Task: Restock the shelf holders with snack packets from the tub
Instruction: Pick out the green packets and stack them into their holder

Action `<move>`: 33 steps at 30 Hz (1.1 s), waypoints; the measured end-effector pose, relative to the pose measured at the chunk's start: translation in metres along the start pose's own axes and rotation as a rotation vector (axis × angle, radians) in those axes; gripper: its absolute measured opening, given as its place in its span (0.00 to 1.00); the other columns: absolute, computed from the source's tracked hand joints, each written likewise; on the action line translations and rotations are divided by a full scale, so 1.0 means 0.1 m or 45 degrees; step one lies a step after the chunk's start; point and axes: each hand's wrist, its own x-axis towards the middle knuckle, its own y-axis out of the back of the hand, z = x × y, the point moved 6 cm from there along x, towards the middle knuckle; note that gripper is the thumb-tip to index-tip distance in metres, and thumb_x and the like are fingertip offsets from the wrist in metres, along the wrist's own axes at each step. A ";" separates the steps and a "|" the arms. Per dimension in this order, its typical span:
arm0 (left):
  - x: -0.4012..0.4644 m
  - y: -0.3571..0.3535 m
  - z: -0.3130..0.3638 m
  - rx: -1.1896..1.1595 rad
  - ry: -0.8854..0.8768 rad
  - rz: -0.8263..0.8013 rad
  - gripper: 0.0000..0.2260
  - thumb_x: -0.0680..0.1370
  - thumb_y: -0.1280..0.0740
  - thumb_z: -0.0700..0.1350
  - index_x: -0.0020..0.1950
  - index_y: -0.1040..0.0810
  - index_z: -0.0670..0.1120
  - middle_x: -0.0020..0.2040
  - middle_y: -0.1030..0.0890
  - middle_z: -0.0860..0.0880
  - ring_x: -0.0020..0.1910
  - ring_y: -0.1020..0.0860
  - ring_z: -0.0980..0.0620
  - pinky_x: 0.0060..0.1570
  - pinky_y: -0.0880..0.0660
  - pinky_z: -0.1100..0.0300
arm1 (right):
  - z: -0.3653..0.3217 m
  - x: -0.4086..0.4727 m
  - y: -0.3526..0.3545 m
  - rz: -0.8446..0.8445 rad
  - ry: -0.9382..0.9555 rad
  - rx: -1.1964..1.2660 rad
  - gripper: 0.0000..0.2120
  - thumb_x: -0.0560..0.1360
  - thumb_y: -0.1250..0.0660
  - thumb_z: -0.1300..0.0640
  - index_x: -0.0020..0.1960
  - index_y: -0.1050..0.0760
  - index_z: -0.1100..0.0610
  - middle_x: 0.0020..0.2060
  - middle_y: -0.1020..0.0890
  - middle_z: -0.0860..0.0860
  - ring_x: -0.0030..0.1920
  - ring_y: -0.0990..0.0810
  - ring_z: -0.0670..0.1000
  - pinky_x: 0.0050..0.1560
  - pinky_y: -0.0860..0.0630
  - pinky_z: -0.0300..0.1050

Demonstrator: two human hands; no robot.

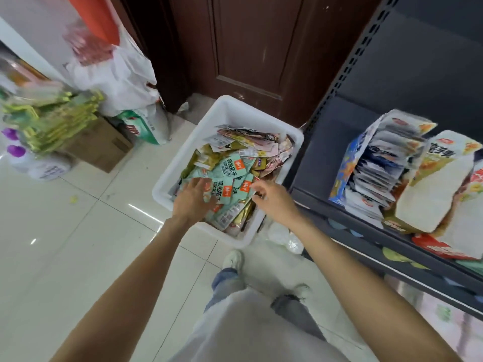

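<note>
Your left hand (192, 198) has its fingers (200, 182) spread wide and straight, lying over the mint-green snack packets (230, 168) at the near end of the white tub (227, 108); holding nothing that shows. Your right hand (271, 198) has its fingers (257, 188) curled narrow, tips close at the edge of a mint-green packet near the tub's right rim; you cannot tell whether they pinch it. The tub sits on the tiled floor (65, 244), heaped with mint-green, gold and pinkish packets. Just right of it, the dark shelf (321, 158) carries 2 cardboard holders: a blue holder (345, 165) packed with upright packets, and a white-and-yellow holder (433, 194) beside it. Behind the tub, a brown door (251, 48). Far left, a cardboard box (102, 147) topped with yellow-green packets, white plastic bags (120, 74) behind it.
</note>
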 end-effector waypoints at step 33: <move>0.21 0.47 -0.45 -1.474 0.222 0.092 0.11 0.81 0.41 0.40 0.63 0.28 0.46 0.57 0.19 0.49 0.48 0.18 0.52 0.43 0.20 0.57 | -0.11 0.16 0.18 0.334 -0.249 0.717 0.08 0.82 0.44 0.54 0.54 0.33 0.58 0.48 0.23 0.59 0.43 0.17 0.49 0.32 0.18 0.51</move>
